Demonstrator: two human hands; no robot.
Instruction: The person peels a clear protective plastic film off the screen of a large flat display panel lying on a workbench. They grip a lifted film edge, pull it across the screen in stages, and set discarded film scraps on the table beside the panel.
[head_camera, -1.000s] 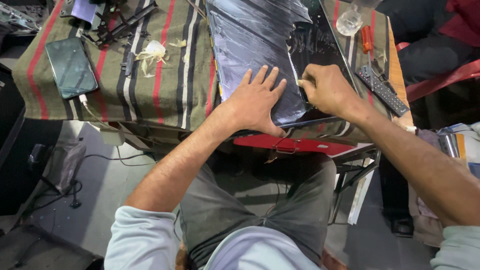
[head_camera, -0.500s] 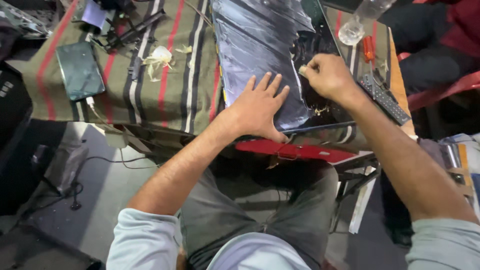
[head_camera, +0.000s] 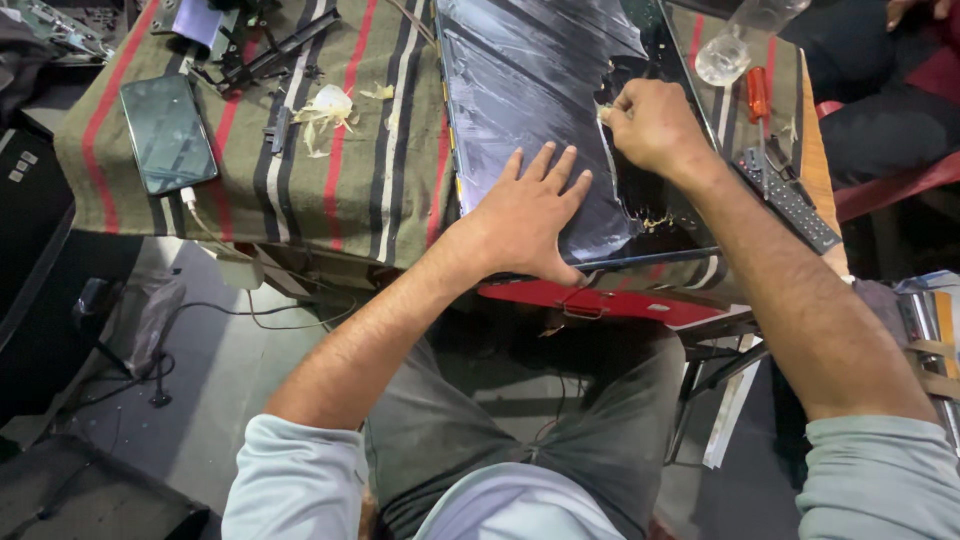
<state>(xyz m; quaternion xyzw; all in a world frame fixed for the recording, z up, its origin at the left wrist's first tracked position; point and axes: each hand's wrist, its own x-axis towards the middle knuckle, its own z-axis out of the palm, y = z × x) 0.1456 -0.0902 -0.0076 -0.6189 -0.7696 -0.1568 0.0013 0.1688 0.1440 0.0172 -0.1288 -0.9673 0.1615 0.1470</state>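
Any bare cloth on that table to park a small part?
Best patch: striped cloth between the phone and the panel, below the peeled scraps. Crowded: the far left corner with black parts, and the right strip with screwdriver and remote.
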